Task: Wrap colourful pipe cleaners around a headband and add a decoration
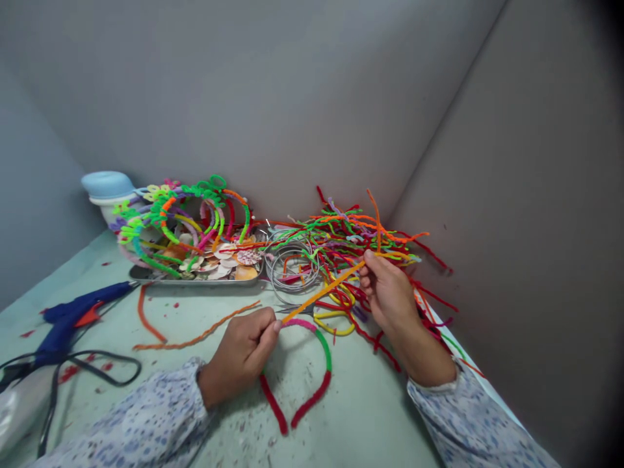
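A yellow-orange pipe cleaner [324, 292] stretches straight between my two hands. My left hand [244, 354] is closed, pinching its lower end. At the upper end my right hand [387, 289] grips it between thumb and fingers. Beneath my left hand is a headband [319, 393] wrapped in red, green and pink pipe cleaner; its two red ends point toward me, and my hand hides part of its left side. Whether that hand also touches the headband I cannot tell. Behind the right hand spreads a tangled heap of coloured pipe cleaners [336, 224].
Yellow-handled scissors [336, 323] lie beyond the headband, beside a coil of wire [285, 260]. A metal tray [195, 281] holds shells and several finished headbands [188, 201]. A blue glue gun [73, 318] with a black cord lies left. Grey walls enclose the table.
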`<move>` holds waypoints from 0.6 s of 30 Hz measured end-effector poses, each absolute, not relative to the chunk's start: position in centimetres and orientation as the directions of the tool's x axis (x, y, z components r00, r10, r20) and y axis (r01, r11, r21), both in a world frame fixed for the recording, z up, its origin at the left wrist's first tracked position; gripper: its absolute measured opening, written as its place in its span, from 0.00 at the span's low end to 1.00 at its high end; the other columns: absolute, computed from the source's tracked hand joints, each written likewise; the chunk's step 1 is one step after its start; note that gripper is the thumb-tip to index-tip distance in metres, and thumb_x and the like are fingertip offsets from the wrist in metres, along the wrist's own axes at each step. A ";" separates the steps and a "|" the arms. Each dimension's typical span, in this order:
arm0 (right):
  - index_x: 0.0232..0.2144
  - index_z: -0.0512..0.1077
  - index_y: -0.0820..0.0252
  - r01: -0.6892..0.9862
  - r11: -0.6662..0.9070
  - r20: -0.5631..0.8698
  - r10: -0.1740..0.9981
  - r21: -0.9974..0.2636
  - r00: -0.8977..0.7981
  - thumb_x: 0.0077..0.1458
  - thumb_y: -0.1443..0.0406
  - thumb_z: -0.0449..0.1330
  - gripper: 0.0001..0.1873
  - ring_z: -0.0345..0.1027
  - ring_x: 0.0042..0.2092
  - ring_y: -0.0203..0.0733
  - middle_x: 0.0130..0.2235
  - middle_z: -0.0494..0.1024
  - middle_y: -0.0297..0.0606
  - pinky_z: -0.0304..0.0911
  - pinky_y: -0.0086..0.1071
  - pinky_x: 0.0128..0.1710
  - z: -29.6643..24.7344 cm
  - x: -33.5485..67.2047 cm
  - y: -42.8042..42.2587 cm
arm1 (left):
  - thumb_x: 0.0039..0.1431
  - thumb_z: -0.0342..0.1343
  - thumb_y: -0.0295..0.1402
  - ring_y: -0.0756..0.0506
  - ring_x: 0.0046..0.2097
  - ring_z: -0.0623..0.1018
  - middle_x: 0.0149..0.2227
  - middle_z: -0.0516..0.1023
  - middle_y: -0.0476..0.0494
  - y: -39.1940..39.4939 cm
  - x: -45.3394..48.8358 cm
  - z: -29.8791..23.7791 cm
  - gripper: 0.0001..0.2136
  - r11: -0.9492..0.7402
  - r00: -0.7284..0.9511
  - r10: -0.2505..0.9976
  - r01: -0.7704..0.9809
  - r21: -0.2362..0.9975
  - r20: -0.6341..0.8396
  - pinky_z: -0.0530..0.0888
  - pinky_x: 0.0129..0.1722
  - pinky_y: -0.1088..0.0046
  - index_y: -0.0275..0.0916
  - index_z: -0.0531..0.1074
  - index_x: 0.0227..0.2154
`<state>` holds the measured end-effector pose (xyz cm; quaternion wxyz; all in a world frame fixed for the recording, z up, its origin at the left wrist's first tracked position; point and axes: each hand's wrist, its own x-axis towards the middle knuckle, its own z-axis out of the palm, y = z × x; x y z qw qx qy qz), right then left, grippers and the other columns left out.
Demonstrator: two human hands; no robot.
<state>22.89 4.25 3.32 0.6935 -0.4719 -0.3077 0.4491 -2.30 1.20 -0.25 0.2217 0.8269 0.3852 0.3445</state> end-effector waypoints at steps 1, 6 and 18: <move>0.23 0.68 0.60 -0.319 0.150 0.002 0.907 -0.936 0.421 0.42 0.54 0.69 0.18 0.54 0.18 0.25 0.19 0.67 0.26 0.46 0.20 0.13 3.2 22.9 4.3 | 0.65 0.42 0.31 0.52 0.24 0.61 0.22 0.58 0.53 1.1 -2.3 -0.1 0.14 -0.626 0.480 0.774 0.485 0.610 0.413 0.56 0.25 0.74 0.40 0.53 0.22; 0.19 0.64 0.60 -0.249 0.145 0.006 0.875 -0.957 0.485 0.44 0.58 0.67 0.18 0.47 0.16 0.24 0.16 0.62 0.24 0.42 0.20 0.13 2.3 23.3 4.8 | 0.62 0.45 0.27 0.51 0.24 0.59 0.22 0.57 0.53 0.9 -2.2 0.1 0.13 -0.731 0.525 0.682 0.483 0.481 0.510 0.54 0.26 0.73 0.39 0.54 0.22; 0.24 0.68 0.61 -0.363 0.069 -0.087 0.914 -0.929 0.396 0.39 0.60 0.69 0.14 0.53 0.18 0.24 0.20 0.65 0.25 0.45 0.18 0.12 3.7 25.0 5.0 | 0.67 0.43 0.37 0.49 0.28 0.66 0.25 0.65 0.51 1.7 -2.3 -0.2 0.14 -0.456 0.376 0.874 0.421 0.784 0.307 0.63 0.29 0.74 0.39 0.63 0.26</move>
